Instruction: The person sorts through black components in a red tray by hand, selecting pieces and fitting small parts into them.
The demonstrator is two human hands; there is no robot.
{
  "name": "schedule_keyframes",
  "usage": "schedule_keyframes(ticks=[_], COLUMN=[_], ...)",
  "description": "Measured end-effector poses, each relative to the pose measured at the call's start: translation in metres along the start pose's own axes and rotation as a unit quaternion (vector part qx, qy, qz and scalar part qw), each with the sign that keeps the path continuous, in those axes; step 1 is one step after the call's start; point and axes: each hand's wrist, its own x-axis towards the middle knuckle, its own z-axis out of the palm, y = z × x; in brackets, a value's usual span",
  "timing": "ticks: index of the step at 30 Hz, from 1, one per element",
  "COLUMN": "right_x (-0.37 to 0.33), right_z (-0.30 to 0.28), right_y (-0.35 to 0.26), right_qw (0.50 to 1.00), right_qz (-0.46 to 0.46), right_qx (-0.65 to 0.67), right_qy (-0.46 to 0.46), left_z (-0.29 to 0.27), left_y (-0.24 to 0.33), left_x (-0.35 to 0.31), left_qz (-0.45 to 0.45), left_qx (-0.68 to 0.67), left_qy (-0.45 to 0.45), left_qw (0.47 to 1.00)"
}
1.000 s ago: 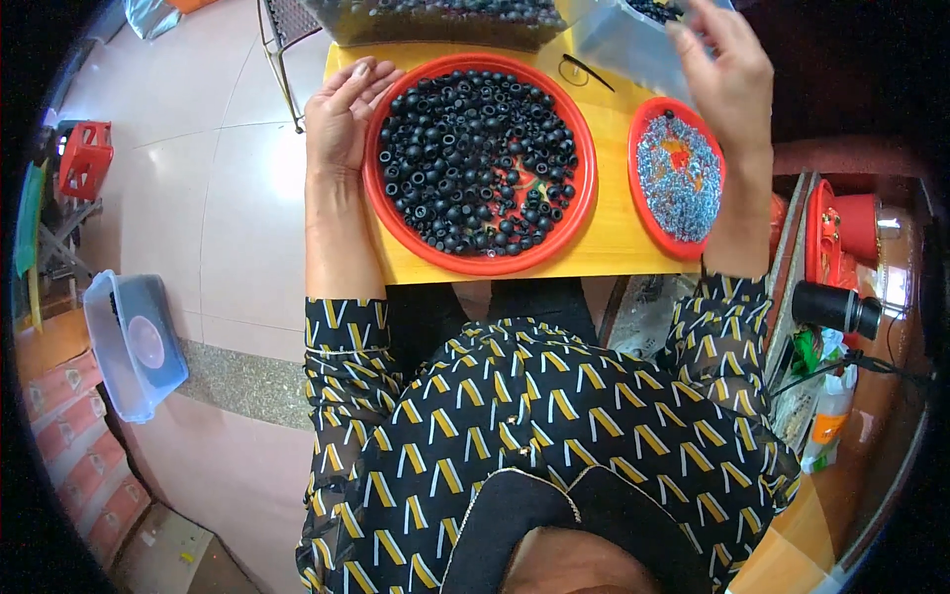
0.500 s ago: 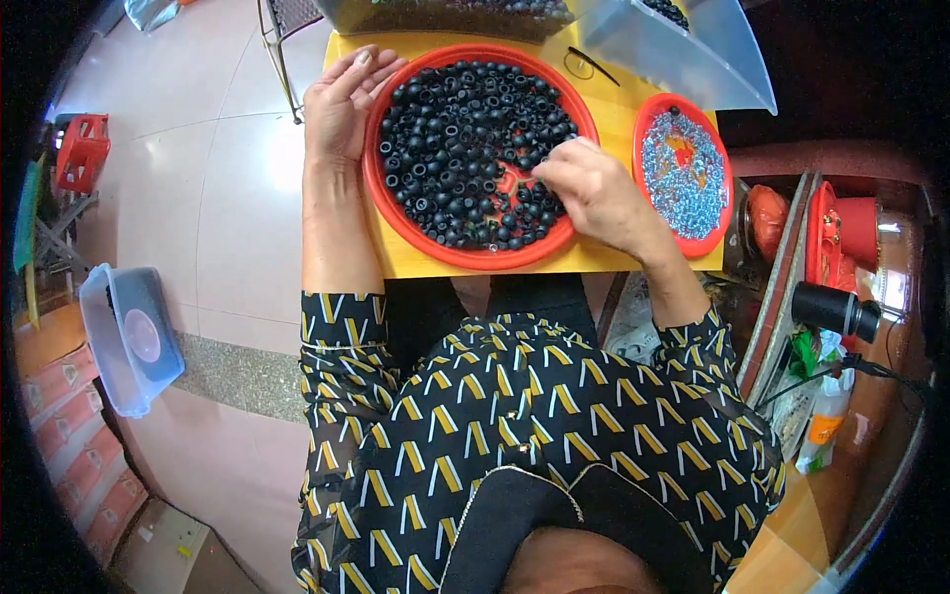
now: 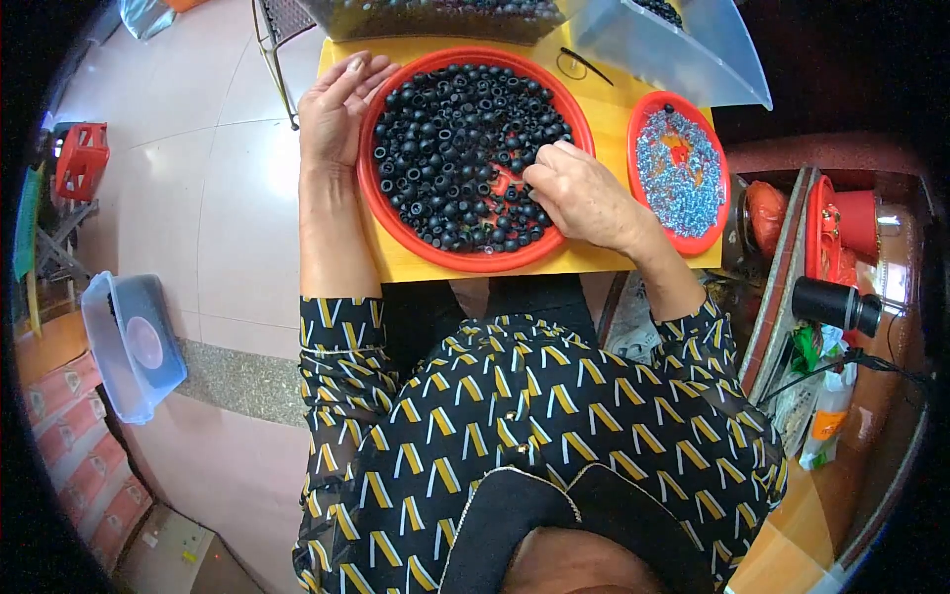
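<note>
A round red tray (image 3: 368, 213) on the yellow table holds many small black pieces (image 3: 426, 148), rounded like beads or caps, several with a hollow opening. My left hand (image 3: 336, 109) rests against the tray's left outer edge, fingers loosely bent and apart, no piece in it. Over the right side of the tray, my right hand (image 3: 582, 198) has its thumb and fingertips pinched together; what is between them is hidden. Below those fingertips a bare red patch of the tray shows. To the right is a smaller oval red tray (image 3: 638, 183) with tiny shiny bluish pieces (image 3: 678, 203).
Behind the trays stand a clear bin (image 3: 435, 22) of black pieces and a tilted translucent tub (image 3: 683, 59). Eyeglasses (image 3: 574, 65) lie between them and the trays. A blue plastic tub (image 3: 129, 342) is on the floor at left. A cluttered shelf with a black cylinder (image 3: 826, 303) stands at right.
The right hand has shifted slightly left and down, still pinched over the tray. The left hand stays at the tray's edge. The whole view has shifted a little.
</note>
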Motion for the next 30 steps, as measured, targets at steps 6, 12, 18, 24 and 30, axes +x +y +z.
schedule_keyframes(ticks=[6,12,18,24,30], right_x=[0.003,0.004,0.005,0.005,0.010], right_z=[0.004,0.006,0.004,0.008,0.005], right_y=[-0.003,-0.011,-0.014,-0.019,-0.019], right_qw=[0.999,0.999,0.999,0.996,0.996], right_qz=[0.014,-0.002,0.030,0.046,0.067], right_qx=[-0.011,0.006,-0.029,0.069,0.034], right_qy=[0.041,0.042,0.027,0.014,-0.037], left_z=[-0.003,0.000,-0.001,0.001,0.000], left_y=[-0.001,0.000,-0.002,-0.001,0.000], left_x=[0.003,0.001,0.002,0.002,0.001], left_qz=[-0.004,-0.002,-0.002,0.006,0.004], left_qx=[-0.009,0.004,0.003,0.010,0.015], left_qy=[-0.010,0.000,0.003,0.012,0.009], left_qw=[1.000,1.000,1.000,1.000,1.000])
